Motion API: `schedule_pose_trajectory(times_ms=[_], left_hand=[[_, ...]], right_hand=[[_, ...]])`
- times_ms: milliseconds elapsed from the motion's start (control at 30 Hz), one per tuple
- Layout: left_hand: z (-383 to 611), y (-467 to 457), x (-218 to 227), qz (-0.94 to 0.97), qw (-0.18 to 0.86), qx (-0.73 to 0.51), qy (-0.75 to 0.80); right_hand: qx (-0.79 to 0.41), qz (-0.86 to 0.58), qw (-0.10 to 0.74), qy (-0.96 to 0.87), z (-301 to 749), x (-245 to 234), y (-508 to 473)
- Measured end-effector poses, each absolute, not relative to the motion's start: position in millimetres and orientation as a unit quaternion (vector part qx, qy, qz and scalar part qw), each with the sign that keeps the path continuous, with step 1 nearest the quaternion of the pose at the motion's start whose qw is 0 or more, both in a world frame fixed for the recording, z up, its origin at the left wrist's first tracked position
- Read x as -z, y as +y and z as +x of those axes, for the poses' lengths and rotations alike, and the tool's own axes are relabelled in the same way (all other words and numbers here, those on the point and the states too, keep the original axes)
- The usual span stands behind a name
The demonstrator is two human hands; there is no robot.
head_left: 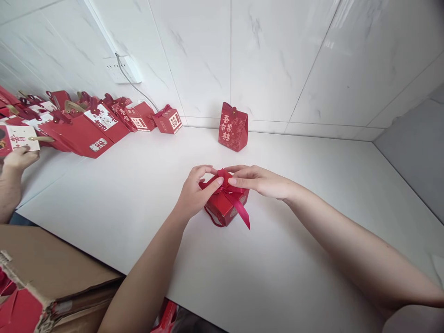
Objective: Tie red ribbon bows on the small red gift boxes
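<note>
On the white table (294, 268) by the tiled wall (270, 46), one red box (219, 204) sits between two curved hands, left (193, 193) and right (265, 181), thumbs at its single bow (225, 178), probably steadying it, though I can't tell whether either pinches, with one upright box (232, 129) behind.

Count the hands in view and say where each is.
3: the left hand and right hand at the bow on the red box, and another person's hand at the picture's left edge. More may be hidden.
</note>
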State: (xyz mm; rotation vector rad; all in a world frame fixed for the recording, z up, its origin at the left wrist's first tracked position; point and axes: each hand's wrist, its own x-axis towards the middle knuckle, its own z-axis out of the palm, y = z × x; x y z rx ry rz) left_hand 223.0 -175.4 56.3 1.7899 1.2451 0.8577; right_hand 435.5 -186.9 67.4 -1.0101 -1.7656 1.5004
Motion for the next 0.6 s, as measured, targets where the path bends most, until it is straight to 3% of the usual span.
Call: schedule_pose_trajectory(times_ms=[300, 600], left_hand=[[224.9, -178.7, -57.8, 0.643, 0.553, -0.33, 0.414], [224.7, -177.4, -56.3, 0.632, 0.532, -0.361, 0.434]], right_hand=[[-0.572, -0.388, 0.338, -0.639, 436.9, -65.4, -186.4], [-0.523, -0.423, 0.296, -0.678, 439.8, -63.5, -186.6]])
